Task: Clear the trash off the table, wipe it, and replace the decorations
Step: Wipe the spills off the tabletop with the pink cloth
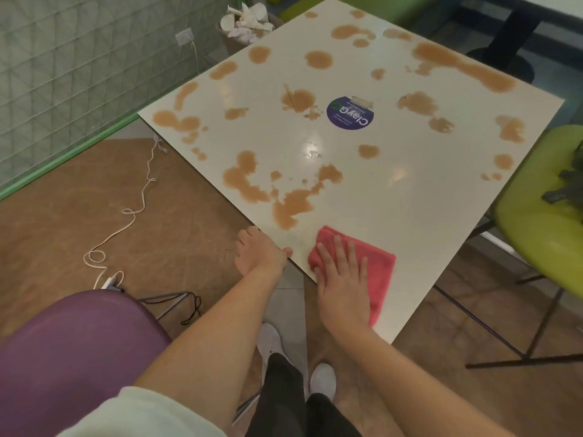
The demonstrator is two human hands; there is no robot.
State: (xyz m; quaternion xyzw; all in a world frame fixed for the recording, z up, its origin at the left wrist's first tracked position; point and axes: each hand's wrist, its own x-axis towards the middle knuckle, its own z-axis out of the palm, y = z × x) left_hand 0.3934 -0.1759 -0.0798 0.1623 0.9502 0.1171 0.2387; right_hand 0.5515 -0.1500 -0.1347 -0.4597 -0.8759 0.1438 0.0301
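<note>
A square white table (394,200) is spotted with many brown spill puddles (291,203) and has a round purple sticker (350,112) near its middle. A pink cloth (380,269) lies flat on the table's near corner. My right hand (342,279) presses on the cloth with fingers spread flat. My left hand (257,252) grips the near left edge of the table, thumb on top. A brown bin (247,29) stuffed with white crumpled paper and cups stands past the far left edge.
A purple chair (72,357) stands at my left and a lime-green chair (542,209) with something dark on its seat at the right. A white cable (132,212) trails over the brown floor. A black table base (504,55) is at the far right.
</note>
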